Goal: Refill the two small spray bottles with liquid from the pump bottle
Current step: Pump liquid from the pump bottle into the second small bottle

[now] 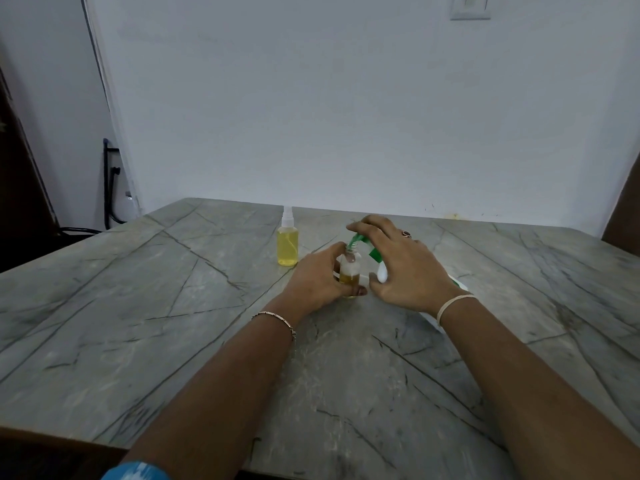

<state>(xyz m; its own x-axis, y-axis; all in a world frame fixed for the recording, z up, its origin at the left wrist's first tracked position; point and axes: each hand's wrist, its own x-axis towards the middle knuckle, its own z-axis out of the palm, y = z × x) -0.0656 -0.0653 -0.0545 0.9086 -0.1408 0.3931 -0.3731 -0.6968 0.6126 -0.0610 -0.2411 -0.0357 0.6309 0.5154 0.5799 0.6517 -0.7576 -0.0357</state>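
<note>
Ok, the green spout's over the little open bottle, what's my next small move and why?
Probably press the pump bottle down with your right hand: its spout sits at the mouth of the open bottle, your left hand holds that steady, and it looks only partly full, unlike the capped bottle.

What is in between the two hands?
In the head view, the open small bottle, gripped by the left hand, under the green pump nozzle the right hand holds.

You face a pale blue-grey wall behind the veined grey stone surface, a switch plate high right.
</note>
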